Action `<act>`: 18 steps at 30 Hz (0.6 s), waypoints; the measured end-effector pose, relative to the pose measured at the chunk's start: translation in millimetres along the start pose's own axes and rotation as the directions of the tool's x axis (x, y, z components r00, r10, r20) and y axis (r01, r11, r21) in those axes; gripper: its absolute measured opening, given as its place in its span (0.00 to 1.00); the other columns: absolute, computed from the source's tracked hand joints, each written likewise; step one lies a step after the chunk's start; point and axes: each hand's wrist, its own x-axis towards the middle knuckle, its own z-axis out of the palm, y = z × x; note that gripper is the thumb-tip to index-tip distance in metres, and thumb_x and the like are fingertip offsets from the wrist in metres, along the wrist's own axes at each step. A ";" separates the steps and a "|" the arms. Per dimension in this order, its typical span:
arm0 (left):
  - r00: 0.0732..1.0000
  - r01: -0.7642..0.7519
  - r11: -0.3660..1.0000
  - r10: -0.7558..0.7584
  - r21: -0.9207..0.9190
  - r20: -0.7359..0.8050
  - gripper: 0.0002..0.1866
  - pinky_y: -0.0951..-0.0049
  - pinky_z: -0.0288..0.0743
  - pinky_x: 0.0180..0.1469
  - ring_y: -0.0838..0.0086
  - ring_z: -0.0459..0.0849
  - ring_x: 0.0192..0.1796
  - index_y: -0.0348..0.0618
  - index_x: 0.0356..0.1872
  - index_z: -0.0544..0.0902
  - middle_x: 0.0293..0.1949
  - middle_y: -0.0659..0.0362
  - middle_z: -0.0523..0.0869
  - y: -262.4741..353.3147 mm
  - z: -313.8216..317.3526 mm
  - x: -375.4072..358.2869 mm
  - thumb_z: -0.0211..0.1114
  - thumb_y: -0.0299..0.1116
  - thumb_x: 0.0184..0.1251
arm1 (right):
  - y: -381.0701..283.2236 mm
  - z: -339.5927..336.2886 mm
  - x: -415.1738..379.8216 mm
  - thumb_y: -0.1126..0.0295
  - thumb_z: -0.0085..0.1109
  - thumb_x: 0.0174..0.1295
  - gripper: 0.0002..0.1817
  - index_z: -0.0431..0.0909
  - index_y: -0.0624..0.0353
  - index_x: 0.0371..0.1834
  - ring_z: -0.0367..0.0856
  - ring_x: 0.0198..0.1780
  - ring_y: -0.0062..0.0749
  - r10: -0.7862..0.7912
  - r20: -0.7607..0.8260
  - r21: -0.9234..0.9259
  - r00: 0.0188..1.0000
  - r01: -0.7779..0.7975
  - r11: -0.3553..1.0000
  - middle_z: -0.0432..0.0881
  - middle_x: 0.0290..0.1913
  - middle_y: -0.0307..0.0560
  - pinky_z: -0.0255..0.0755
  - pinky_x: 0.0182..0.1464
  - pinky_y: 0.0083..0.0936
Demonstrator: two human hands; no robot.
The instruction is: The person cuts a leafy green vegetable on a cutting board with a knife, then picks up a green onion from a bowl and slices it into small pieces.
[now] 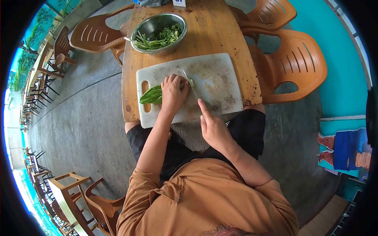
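On a worn white cutting board (pixel 224 86), my left hand (pixel 172 92) presses down on a bunch of leafy greens (pixel 152 95), whose leaves stick out to the left near the board's handle slot. My right hand (pixel 214 129) grips a knife (pixel 191 83), index finger stretched along its back. The blade lies just right of my left fingertips, with a small pale green cut piece beside it. Behind the board stands a metal bowl (pixel 167 50) holding chopped greens and stems.
The board lies on a wooden table (pixel 208 31). A small number sign (pixel 179 3) stands at its far edge. Brown plastic chairs (pixel 299 59) flank the table on the right, another (pixel 96 33) on the left. More chairs and tables line the far left.
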 end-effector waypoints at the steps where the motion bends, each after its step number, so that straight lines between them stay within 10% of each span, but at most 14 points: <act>1: 1.000 0.011 1.000 -0.011 0.005 0.010 0.06 0.53 0.73 0.61 0.54 0.84 0.56 0.46 0.45 0.89 0.47 0.57 0.88 0.6 -1.2 -0.3 0.73 0.33 0.71 | -3.2 -3.5 -6.0 0.71 0.53 0.82 0.38 0.52 0.51 0.93 0.88 0.39 0.67 -0.004 -0.003 0.002 1.000 0.004 1.000 0.85 0.38 0.69 0.84 0.45 0.55; 18: 0.965 -0.256 0.965 0.258 0.049 -0.043 0.10 0.55 0.78 0.62 0.55 0.85 0.56 0.41 0.48 0.91 0.50 0.56 0.89 2.8 -15.8 -11.6 0.75 0.31 0.69 | 9.9 -31.6 -29.5 0.69 0.54 0.83 0.36 0.55 0.51 0.92 0.89 0.42 0.72 0.043 0.028 0.041 0.999 -0.044 0.998 0.87 0.41 0.73 0.82 0.44 0.58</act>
